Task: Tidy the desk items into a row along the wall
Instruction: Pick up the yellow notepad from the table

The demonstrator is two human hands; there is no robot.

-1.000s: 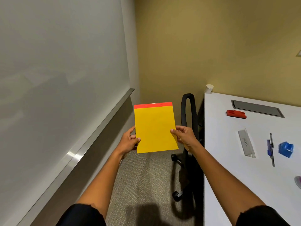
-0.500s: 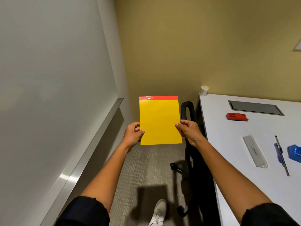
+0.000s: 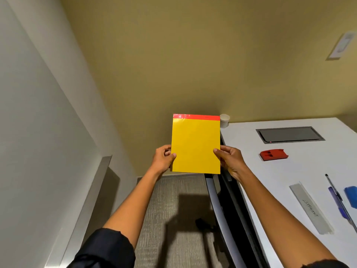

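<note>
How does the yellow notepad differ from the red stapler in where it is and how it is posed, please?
The yellow notepad is held upright in the air by the left hand and right hand; the red stapler lies untouched on the white desk. The notepad is flat and larger; the stapler is small and blocky.

White desk [image 3: 301,171] right of the right hand [image 3: 229,161], grey recessed panel [image 3: 289,134] set in its top, paper cup [image 3: 224,120] at the far corner, red stapler [image 3: 273,154] just beyond the hand, clear ruler [image 3: 311,207], pens [image 3: 337,200] and a blue object [image 3: 351,196] further right — all apart.
</note>
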